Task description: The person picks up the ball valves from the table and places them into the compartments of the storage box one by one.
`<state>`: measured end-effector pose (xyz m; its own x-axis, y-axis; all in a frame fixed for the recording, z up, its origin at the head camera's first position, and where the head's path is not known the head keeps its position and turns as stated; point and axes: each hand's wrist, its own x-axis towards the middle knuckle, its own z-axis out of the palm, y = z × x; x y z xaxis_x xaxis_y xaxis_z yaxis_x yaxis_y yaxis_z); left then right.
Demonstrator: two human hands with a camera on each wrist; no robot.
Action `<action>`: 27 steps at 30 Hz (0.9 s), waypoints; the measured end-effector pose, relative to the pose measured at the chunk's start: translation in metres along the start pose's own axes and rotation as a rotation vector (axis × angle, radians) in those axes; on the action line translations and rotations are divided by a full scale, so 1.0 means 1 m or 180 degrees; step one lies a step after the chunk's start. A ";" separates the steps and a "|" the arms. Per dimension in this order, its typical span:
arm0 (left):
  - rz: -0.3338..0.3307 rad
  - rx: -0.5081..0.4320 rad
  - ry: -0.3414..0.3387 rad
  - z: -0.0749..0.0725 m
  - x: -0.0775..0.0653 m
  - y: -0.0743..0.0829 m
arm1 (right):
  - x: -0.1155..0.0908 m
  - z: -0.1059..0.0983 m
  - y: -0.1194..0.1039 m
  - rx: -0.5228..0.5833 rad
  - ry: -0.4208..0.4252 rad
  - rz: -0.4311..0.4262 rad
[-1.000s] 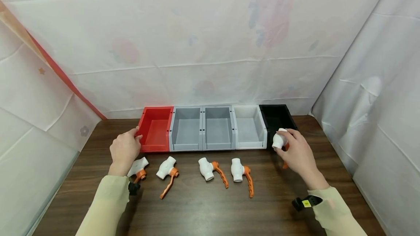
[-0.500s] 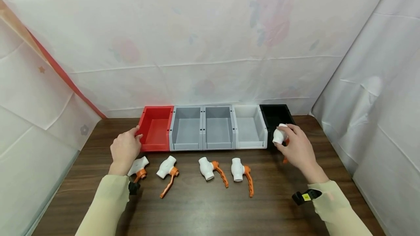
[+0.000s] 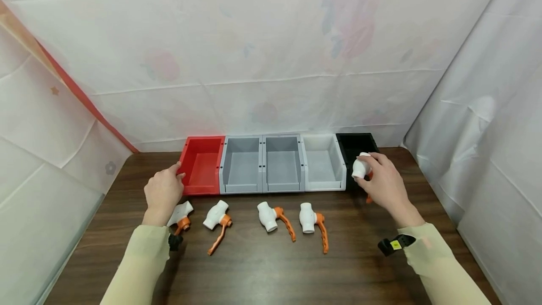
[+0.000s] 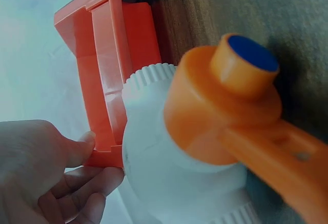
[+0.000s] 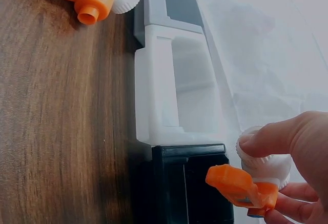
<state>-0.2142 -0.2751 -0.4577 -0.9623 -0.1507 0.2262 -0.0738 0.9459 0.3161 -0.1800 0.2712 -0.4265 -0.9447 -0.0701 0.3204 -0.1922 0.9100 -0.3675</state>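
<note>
My left hand pinches the left side wall of the red bin, thumb inside and fingers outside in the left wrist view. Close to that wrist lies a white ball valve with an orange handle, partly hidden by the arm in the head view. At the right, my right hand holds another ball valve by its white body, over the front of the black bin. Its orange handle points toward the black bin in the right wrist view.
Two grey bins and a white bin stand in a row between the red and black ones. Three more ball valves lie before them on the wooden table. White cloth hangs behind.
My right hand has moved a little farther away, carrying its ball valve over the black bin. The left hand stays on the red bin's wall.
</note>
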 end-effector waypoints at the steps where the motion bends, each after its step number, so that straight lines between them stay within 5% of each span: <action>1: 0.0014 0.0015 -0.0001 -0.001 0.000 0.001 | 0.001 -0.001 0.000 0.0000 -0.0011 0.0008; 27: 0.0113 -0.0012 0.0115 0.005 0.002 -0.006 | 0.023 0.004 0.017 0.0016 -0.0213 0.0121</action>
<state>-0.2167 -0.2793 -0.4638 -0.9542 -0.1275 0.2706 -0.0388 0.9497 0.3108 -0.2061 0.2832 -0.4291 -0.9669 -0.0628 0.2472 -0.1570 0.9104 -0.3828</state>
